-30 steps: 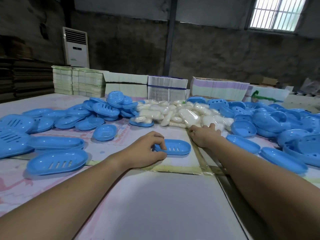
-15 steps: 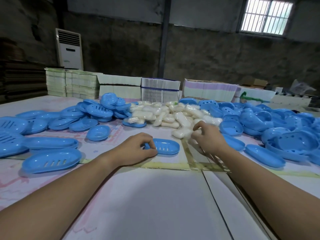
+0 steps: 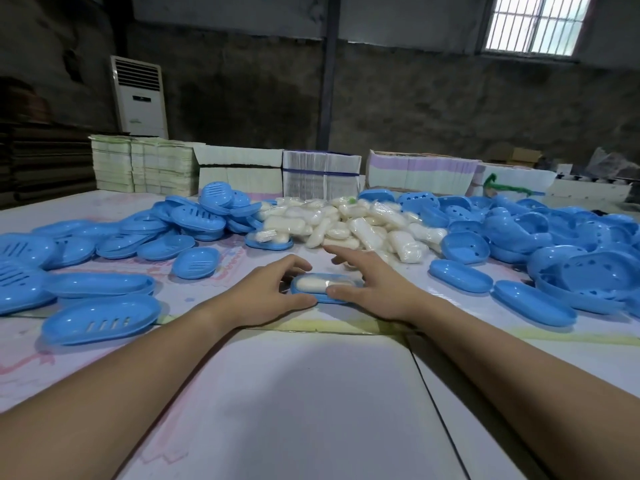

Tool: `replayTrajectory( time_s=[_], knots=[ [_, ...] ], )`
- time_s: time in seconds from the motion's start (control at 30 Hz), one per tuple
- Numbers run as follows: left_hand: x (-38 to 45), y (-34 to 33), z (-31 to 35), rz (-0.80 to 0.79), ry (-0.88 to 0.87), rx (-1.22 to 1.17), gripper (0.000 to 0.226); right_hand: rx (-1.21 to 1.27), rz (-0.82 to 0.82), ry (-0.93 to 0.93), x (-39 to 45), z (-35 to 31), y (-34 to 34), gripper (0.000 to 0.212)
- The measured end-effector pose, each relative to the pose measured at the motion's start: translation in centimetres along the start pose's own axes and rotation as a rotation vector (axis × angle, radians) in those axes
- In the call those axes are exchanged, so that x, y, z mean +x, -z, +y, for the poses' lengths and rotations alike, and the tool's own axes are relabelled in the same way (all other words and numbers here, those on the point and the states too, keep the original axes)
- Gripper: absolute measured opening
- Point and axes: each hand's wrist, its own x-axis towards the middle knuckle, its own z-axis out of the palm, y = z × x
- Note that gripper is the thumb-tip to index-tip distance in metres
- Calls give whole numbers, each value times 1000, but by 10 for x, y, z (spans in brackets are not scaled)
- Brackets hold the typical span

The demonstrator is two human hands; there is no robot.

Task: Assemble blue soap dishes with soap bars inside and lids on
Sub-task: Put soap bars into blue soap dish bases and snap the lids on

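Left hand (image 3: 266, 294): curled round left end of soap dish (image 3: 323, 289), thumb at near rim, fingers (image 3: 294, 263) arched over far rim; gripping dish.
Right hand (image 3: 375, 289): spread wide, thumb tip touching right near rim of dish, fingers (image 3: 341, 252) stretched past far rim toward soap pile; holding nothing.
Soap dish: one, blue, flat on bench (image 3: 311, 393), between both thumbs; no lid on.
Soap bar (image 3: 313, 284): one, white, wrapped in clear film, lying inside dish, between left fingertips and right thumb.
Soap pile (image 3: 349, 225): wrapped white bars heaped beyond both sets of fingers; too many overlapping to count.
Second filled dish (image 3: 269, 240): one, blue, wrapped bar inside, beyond left fingers, at pile's left edge.
Slotted blue trays, left of left fingers: heap (image 3: 194, 220) too stacked to count; three lying single nearer: one small (image 3: 195, 262), one plain long (image 3: 100, 284), one large slotted (image 3: 102, 320).
Blue parts, right of right fingers: two long plain pieces (image 3: 460, 280) (image 3: 533, 308) lying single; one round-holed tray (image 3: 465, 247); big heap (image 3: 571, 244) behind, cannot count.
Flat carton stacks (image 3: 320, 176): row along far bench edge, beyond soap pile; about five bundles, edges unclear.
Air conditioner (image 3: 138, 97): one, white, standing, far left wall.
Window (image 3: 535, 22): one, barred, upper right.
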Motion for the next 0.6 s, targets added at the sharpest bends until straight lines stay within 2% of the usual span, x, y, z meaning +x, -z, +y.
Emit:
replayTrajectory(
  time_s=[0.1, 0.17, 0.37, 0.53, 0.6],
  knots=[
    [1, -1, 0, 0, -18, -1, 39, 199, 108, -26, -2, 7, 10, 23],
    [1, -1, 0, 3, -29, -6, 36, 192, 129, -48, -3, 10, 13, 6],
    [0, 1, 3, 8, -34, 1, 28, 33, 76, -77, 2, 4, 2, 13],
    [-1, 0, 4, -7, -30, -23, 27, 24, 143, -134, 0, 11, 12, 11],
    [-1, -2, 4, -21, -37, -23, 28, -76, 206, -183, 1, 21, 18, 13]
  ],
)
